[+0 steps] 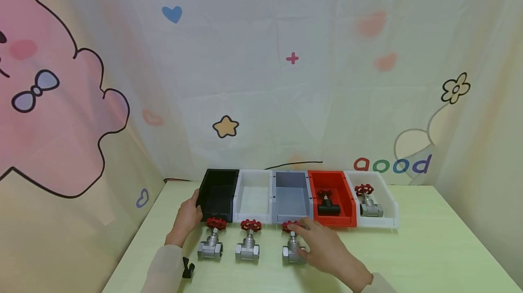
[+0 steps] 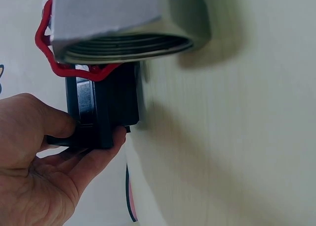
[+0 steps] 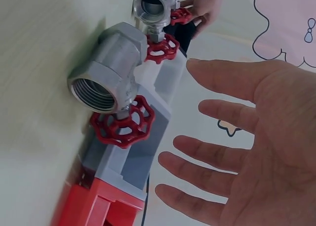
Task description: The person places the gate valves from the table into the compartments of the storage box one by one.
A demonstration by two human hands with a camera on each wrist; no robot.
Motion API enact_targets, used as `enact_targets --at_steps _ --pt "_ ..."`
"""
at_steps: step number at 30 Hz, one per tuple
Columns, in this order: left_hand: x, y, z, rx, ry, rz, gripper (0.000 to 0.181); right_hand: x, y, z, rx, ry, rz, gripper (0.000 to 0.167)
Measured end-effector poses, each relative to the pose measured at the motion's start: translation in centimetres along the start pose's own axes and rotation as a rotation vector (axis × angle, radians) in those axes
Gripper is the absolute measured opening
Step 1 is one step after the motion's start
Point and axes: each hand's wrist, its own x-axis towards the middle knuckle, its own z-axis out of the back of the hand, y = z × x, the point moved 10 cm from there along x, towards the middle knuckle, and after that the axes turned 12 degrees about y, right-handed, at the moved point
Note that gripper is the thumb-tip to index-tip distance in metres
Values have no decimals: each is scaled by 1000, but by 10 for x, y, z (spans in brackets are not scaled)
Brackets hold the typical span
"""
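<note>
My left hand (image 1: 187, 218) grips the left side wall of a black storage bin (image 1: 219, 198), thumb on one face and fingers on the other, as the left wrist view shows. My right hand (image 1: 324, 244) hovers at a steel gate valve (image 1: 292, 253) with a red handwheel, in front of the grey bin (image 1: 292, 193). In the right wrist view its fingers (image 3: 207, 179) are spread and extended, holding nothing. Two similar gate valves, one on the left (image 1: 210, 250) and one in the middle (image 1: 247, 251), stand upright before the black bin and a white bin (image 1: 253, 197).
A red bin (image 1: 335, 220) holds a black valve (image 1: 328, 207) with a dark red handwheel. The rightmost white bin (image 1: 390, 200) holds a steel valve (image 1: 369, 207). A small black clip-like piece (image 1: 188, 268) is by my left sleeve. A printed curtain (image 1: 261, 80) hangs behind the table.
</note>
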Motion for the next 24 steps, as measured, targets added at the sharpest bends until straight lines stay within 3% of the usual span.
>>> enact_targets --at_steps 8,16,24 --pt "-1 -1 2 13 -11 -5 59 5 -5 -16 11 47 -9 52" --pt "0 -1 2 4 -10 -6 60 6 -7 -27 -29 32 5 50" --pt "0 0 1 -7 -2 2 60 12 -14 -39 7 116 -36 46"
